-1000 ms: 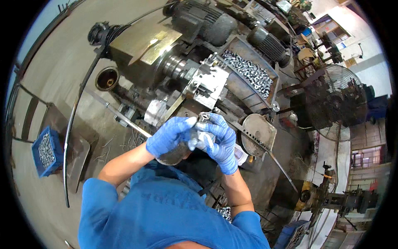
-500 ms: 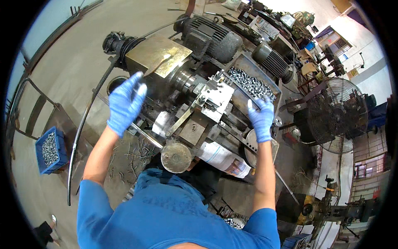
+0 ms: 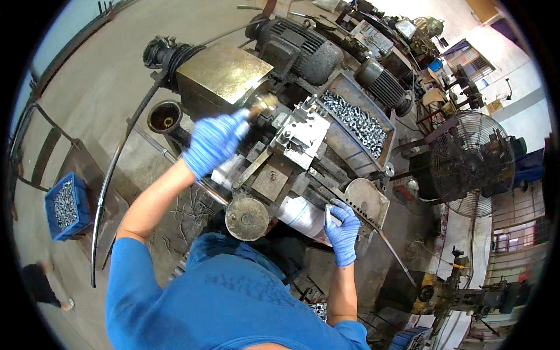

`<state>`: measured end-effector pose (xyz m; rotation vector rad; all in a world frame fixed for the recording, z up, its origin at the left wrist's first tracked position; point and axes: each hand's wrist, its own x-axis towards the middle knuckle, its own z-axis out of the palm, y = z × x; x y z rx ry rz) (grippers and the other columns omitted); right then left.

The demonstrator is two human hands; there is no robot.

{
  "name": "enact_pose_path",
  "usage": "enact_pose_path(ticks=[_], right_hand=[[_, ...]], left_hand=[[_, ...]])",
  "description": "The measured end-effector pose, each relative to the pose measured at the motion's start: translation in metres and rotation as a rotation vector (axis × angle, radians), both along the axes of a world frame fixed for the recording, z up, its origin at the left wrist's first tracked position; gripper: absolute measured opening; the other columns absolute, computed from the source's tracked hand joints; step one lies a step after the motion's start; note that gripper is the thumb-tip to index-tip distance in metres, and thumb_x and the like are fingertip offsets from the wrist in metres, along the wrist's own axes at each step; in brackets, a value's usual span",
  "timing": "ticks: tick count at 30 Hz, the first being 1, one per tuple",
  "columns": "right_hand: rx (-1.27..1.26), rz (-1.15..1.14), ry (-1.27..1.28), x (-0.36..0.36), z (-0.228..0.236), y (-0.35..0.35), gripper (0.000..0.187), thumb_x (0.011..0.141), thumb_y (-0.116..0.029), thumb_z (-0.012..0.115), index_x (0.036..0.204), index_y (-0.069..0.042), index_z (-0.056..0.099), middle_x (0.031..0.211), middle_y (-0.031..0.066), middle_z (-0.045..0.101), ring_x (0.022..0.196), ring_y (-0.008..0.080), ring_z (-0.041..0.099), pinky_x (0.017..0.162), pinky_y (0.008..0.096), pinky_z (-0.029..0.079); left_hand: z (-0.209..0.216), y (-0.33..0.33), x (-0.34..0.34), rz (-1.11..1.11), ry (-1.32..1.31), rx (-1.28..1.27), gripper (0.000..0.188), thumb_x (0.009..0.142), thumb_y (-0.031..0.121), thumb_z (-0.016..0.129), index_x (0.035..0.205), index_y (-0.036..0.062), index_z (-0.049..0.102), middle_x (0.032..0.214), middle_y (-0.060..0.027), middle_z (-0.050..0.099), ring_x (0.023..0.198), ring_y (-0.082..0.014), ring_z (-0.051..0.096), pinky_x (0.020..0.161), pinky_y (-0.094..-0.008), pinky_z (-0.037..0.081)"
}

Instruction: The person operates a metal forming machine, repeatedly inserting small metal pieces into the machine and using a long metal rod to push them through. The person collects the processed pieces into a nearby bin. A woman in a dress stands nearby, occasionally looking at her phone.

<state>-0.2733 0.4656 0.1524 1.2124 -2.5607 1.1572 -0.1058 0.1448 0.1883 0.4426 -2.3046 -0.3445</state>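
My left hand [image 3: 216, 144], in a blue knit glove, is closed round the handle of a brush. The motion-blurred bristles of the brush [image 3: 267, 102] are at the lathe's chuck [image 3: 256, 100], by the corner of the brass-coloured headstock cover [image 3: 224, 71]. To the right of the brush sits the metal tool block [image 3: 303, 137] on the slide. My right hand [image 3: 342, 232], gloved alike, hovers by the perforated bar [image 3: 364, 216] at the front right. Its thumb stands apart from the bent fingers, and I see nothing between them.
Behind the slide, a metal tray [image 3: 338, 149] holds many small shiny parts. A blue crate [image 3: 84, 213] of similar parts stands at left. A round handwheel [image 3: 247, 219] juts towards me. A large caged fan [image 3: 472, 160] stands at right, and a dark hose [image 3: 119, 169] runs down the left.
My left hand has closed on the brush and carried it from the cover to the chuck. My right hand has drawn back from the parts tray towards me.
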Motion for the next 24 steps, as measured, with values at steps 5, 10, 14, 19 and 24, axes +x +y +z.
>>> enact_pose_path(ticks=[5,10,14,19,24], right_hand=[[-0.036,0.047,-0.007,0.01,0.006,-0.006,0.02,0.066,-0.004,0.065,0.085,-0.007,0.069,0.095,0.0143,0.066,0.085,0.0285,0.063,0.076,0.0334,0.05],[-0.069,0.123,0.048,0.011,0.006,-0.006,0.018,0.066,-0.005,0.067,0.083,-0.005,0.068,0.093,0.0142,0.066,0.084,0.0281,0.063,0.075,0.0331,0.05],[-0.068,0.114,0.049,0.012,0.003,-0.006,0.019,0.065,-0.004,0.066,0.083,-0.005,0.068,0.093,0.014,0.066,0.085,0.0283,0.063,0.076,0.0337,0.05],[-0.019,0.092,0.08,0.015,0.007,-0.009,0.016,0.066,-0.003,0.066,0.082,-0.006,0.068,0.093,0.0133,0.066,0.085,0.0277,0.063,0.076,0.033,0.05],[-0.032,0.092,0.013,0.017,-0.006,-0.007,0.012,0.069,-0.002,0.067,0.081,-0.006,0.068,0.093,0.0133,0.066,0.086,0.0273,0.064,0.076,0.0327,0.05]], left_hand=[[-0.029,0.022,-0.021,-0.118,0.012,0.061,0.027,0.086,0.019,0.055,0.108,0.0033,0.061,0.076,-0.0163,0.061,0.062,-0.0318,0.059,0.054,-0.0387,0.047],[-0.039,0.021,-0.017,-0.076,-0.263,0.035,0.025,0.086,0.02,0.054,0.103,0.0037,0.062,0.076,-0.0161,0.062,0.064,-0.0314,0.06,0.056,-0.0386,0.048],[-0.025,0.016,0.001,-0.091,-0.133,0.019,0.025,0.084,0.018,0.057,0.104,0.0045,0.062,0.072,-0.016,0.061,0.061,-0.0311,0.059,0.054,-0.0382,0.047],[0.012,0.007,0.015,0.023,0.078,-0.102,0.023,0.082,0.017,0.06,0.102,0.0039,0.063,0.069,-0.0146,0.059,0.056,-0.0305,0.057,0.05,-0.0381,0.044],[0.029,0.0,0.027,0.039,0.159,0.11,0.026,0.087,0.023,0.055,0.098,0.001,0.065,0.077,-0.0192,0.063,0.064,-0.0303,0.063,0.058,-0.0366,0.05]])
